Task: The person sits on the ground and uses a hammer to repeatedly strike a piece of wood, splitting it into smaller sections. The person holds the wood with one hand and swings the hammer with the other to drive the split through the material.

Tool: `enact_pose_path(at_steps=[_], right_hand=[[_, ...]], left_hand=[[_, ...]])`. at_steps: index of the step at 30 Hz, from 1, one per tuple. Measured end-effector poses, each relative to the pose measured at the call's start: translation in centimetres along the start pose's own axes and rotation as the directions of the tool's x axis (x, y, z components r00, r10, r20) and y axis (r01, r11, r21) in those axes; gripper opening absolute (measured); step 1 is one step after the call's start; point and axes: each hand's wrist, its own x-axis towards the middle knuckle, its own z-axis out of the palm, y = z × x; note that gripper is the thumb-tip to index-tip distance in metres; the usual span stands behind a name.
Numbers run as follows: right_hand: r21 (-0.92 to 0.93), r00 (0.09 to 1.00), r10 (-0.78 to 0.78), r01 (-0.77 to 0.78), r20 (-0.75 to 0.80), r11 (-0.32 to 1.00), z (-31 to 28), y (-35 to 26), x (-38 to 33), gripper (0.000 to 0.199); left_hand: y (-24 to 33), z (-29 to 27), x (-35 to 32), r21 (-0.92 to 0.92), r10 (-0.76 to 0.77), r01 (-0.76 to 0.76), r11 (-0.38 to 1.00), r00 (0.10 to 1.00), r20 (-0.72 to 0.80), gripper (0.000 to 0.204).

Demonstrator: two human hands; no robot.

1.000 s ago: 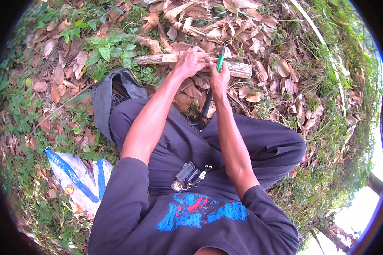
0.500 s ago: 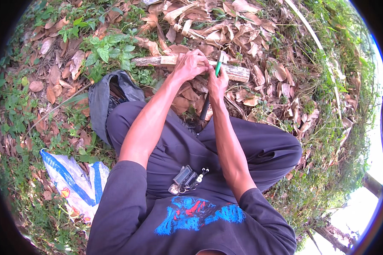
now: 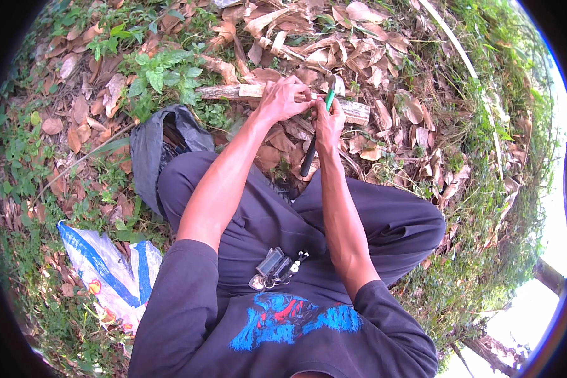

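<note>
My right hand (image 3: 329, 123) is closed around a slim hand tool with a green section (image 3: 330, 99) and a black handle (image 3: 308, 159). Its handle hangs down toward my lap, and a narrow curved end sticks up beyond my fingers; I cannot make out its exact kind. Just left of it, my left hand (image 3: 283, 99) is closed, with thumb and fingers pinched near my right fingertips. What the left fingers hold is too small to tell. Both hands are over a split log (image 3: 353, 112) lying crosswise, its pale cut face (image 3: 251, 91) showing beside my left hand.
Dry brown leaves (image 3: 359, 47) and green plants (image 3: 160, 72) cover the ground. A dark open bag (image 3: 148, 148) leans by my left knee. A white and blue plastic sack (image 3: 107, 264) lies at the left. Keys with a black fob (image 3: 274, 263) rest on my lap.
My right hand has shifted slightly right and nearer with the tool, whose black handle shows more now. The left hand has moved only slightly.
</note>
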Motion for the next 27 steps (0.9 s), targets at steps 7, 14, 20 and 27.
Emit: enact_pose_path(at_steps=[7, 14, 20, 27], right_hand=[[-0.148, 1.000, -0.011, 0.012, 0.011, 0.989, -1.3, 0.8, 1.4, 0.020], [-0.171, 1.000, 0.003, -0.001, 0.008, 0.985, -1.2, 0.4, 1.0, 0.023], [-0.052, 0.997, 0.031, -0.028, 0.065, 0.998, -1.7, 0.3, 1.2, 0.024], [-0.080, 0.997, 0.060, -0.057, 0.039, 0.995, -1.9, 0.1, 1.9, 0.028]], left_hand=[[0.0, -0.3, 0.0, -0.005, -0.017, 0.017, 1.000, 0.999, 0.028, 0.029], [-0.1, -0.3, 0.1, -0.010, -0.014, 0.014, 1.000, 1.000, 0.023, 0.024], [0.0, -0.1, 1.0, -0.037, 0.022, -0.021, 0.999, 0.999, 0.035, 0.019], [-0.1, 1.7, 1.7, -0.088, 0.148, -0.156, 0.984, 0.984, -0.099, 0.020]])
